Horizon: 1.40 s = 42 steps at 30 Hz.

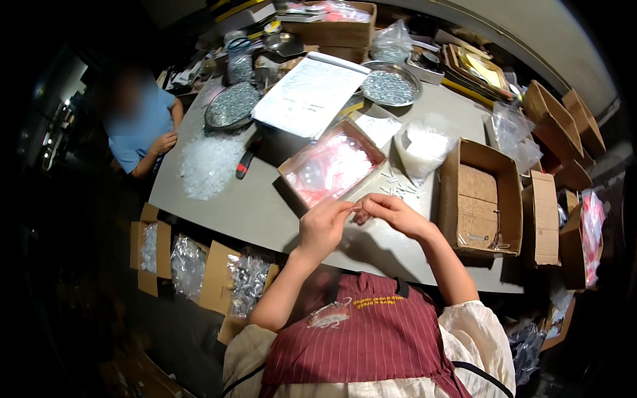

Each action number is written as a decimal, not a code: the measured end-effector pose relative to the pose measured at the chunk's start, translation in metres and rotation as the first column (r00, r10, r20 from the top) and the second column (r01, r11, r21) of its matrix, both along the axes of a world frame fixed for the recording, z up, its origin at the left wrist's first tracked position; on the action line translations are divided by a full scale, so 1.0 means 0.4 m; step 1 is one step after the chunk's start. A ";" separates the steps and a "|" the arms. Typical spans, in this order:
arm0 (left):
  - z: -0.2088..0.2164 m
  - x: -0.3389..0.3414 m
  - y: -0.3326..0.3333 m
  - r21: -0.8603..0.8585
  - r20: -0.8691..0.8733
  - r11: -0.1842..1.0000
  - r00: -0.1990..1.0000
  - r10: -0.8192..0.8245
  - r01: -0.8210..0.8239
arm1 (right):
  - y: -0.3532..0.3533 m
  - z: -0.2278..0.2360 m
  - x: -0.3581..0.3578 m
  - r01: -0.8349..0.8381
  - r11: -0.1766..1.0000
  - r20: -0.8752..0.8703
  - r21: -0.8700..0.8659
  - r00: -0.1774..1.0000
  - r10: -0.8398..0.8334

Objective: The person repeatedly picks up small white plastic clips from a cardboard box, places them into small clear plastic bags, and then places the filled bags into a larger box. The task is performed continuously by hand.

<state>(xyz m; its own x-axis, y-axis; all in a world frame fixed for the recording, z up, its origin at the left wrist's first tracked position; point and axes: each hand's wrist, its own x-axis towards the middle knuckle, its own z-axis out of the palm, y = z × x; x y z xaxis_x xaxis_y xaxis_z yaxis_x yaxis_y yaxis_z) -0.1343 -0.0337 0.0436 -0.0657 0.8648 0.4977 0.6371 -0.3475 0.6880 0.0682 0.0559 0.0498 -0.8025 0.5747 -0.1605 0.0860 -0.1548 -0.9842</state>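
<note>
Pinching a small thin piece (357, 208), too small to name, between the thumb and fingertips of the left hand (323, 225) and the right hand (395, 213), with both nearly meeting and almost fully closed. Held above the near part of the counter (269, 205), in front of a striped maroon apron (358, 345). Facing, just beyond the hands, a shallow cardboard box (365, 138) of clear bags (338, 162) marked in pink. Strewn beyond the right hand with small pale pins (398, 188), and loaded behind these with a plastic bag (423, 147) of white pieces. Flanked to the right of the hands by a deep open carton (450, 199) with thin metal pieces (497, 232) inside. Bearing, beyond the left hand, a red-and-black handle (247, 161) and, farther left, a heap of clear plastic pieces (211, 166). Shared, well apart from the hands at far left, with a co-worker (142, 123) in light blue
</note>
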 end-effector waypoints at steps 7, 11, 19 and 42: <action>-0.059 0.087 -0.034 -0.323 0.150 0.938 0.985 -0.083 0.128 | -0.080 -0.190 0.099 0.091 0.990 0.107 0.108 0.989 -0.103; -0.096 0.092 -0.049 -0.373 0.146 0.928 0.987 0.061 -0.003 | 0.004 -0.200 0.172 0.073 0.573 0.360 0.816 0.711 -0.604; -0.128 0.128 -0.011 -0.316 0.282 0.949 0.955 0.093 0.001 | 0.087 -0.309 0.199 -0.038 0.287 0.263 0.957 0.530 -0.806; -0.185 0.127 0.019 -0.205 0.028 0.954 0.976 -0.216 0.217 | -0.052 -0.087 0.167 0.144 0.482 0.093 0.864 0.896 -0.435</action>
<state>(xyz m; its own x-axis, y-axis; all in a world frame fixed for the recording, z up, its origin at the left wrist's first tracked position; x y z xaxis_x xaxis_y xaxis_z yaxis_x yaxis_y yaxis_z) -0.0835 -0.0262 -0.0304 0.1322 0.9423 0.3076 0.5585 -0.3272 0.7623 0.1351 0.0350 0.0149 -0.5685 0.7478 0.3429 0.4684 0.6369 -0.6124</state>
